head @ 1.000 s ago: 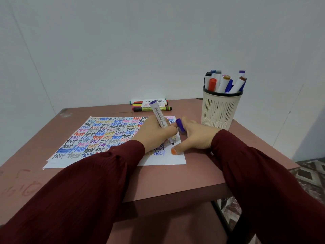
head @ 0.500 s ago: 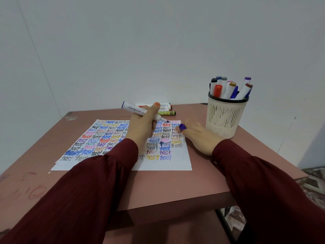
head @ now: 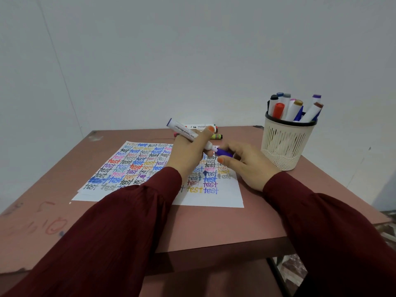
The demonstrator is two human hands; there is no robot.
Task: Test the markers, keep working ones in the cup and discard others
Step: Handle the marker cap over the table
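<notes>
My left hand [head: 187, 153] grips a white marker [head: 182, 130] with purple ends, held nearly level above the paper, its tip pointing right. My right hand [head: 246, 163] pinches the purple cap [head: 224, 152] right at that tip. Beneath both lies a white paper sheet [head: 214, 200] filled with the word "test" in many colours. A cream slotted cup [head: 286, 144] with a black rim stands at the right and holds several capped markers [head: 295, 108].
A few markers [head: 214, 133] lie on the brown table [head: 214, 228] behind the paper, near the wall. White walls close the back and left. The table's front edge is near me, and its right edge drops off just past the cup.
My left hand lifted the marker off the paper and turned it level. My right hand rose from the paper and brought the purple cap up to the marker's tip.
</notes>
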